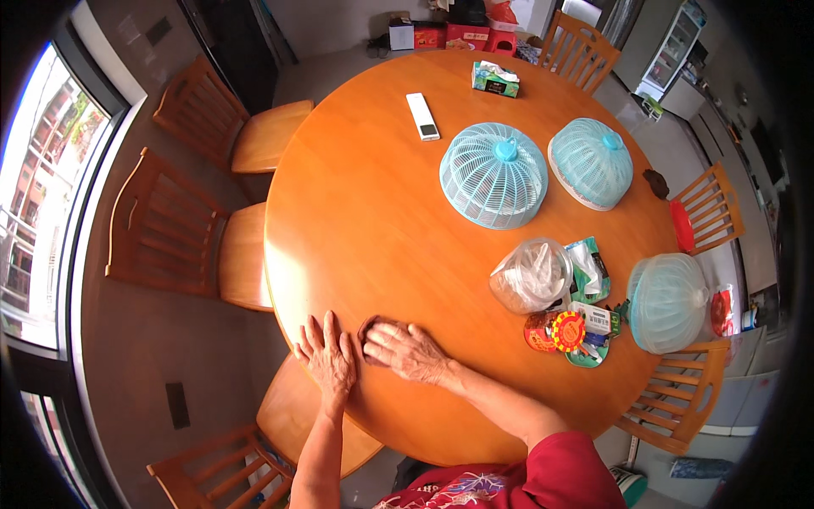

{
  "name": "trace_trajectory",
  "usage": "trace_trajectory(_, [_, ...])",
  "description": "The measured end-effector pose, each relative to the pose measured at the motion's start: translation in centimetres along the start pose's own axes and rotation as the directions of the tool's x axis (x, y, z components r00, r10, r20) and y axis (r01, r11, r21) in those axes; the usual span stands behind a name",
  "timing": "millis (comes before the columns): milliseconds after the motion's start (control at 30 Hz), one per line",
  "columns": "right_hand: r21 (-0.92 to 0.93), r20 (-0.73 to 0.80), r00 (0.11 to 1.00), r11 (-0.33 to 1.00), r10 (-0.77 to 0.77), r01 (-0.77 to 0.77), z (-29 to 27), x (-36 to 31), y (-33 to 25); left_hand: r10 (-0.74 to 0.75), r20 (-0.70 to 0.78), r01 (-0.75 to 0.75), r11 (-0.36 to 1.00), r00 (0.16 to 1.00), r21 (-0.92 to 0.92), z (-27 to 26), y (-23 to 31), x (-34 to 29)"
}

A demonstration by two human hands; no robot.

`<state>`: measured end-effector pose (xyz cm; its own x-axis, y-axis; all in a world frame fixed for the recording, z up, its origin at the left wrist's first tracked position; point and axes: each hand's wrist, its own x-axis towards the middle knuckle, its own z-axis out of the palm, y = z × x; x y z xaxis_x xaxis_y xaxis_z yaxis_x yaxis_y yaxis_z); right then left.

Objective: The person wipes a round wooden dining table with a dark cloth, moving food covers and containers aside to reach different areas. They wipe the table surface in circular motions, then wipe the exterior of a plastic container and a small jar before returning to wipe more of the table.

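Note:
My left hand (329, 363) lies flat near the left front edge of the round wooden table (365, 204), fingers spread and nothing in them. Just to its right, my right hand (409, 351) presses a dark brown cloth (366, 329) down on the tabletop. Its fingers lie over the cloth, so most of the cloth is hidden and only a rim shows around the fingertips.
To the right stand a clear plastic jar (517, 284), a red-lidded jar (543, 331) and a tissue pack (593, 270). Blue mesh food covers (487, 191) sit farther back, near a white device (422, 117) and a tissue box (496, 82). Wooden chairs (246, 254) surround the table.

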<state>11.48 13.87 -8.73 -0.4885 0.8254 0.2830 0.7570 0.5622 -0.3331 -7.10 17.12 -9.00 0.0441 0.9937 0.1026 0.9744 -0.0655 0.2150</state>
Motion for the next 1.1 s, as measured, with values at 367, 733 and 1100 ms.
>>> trace_trajectory(367, [-0.209,-0.244,0.877,0.861,0.414,-0.464,-1.1,13.0,17.6,-0.028,0.071,0.029,0.999,0.997,-0.016,-1.0,0.6,0.2])
trace_trajectory(733, [-0.123,-0.392,0.732,0.756,0.558,-0.643,-1.2,17.0,23.3,-0.018,0.04,0.018,1.0,0.999,-0.002,-1.1,0.7,0.3])
trace_trajectory(1100, [-0.263,-0.405,0.767,0.74,0.497,-0.619,-3.6,0.9,4.4,-0.016,-0.001,0.016,0.998,1.0,-0.057,-0.8,0.2,0.3])
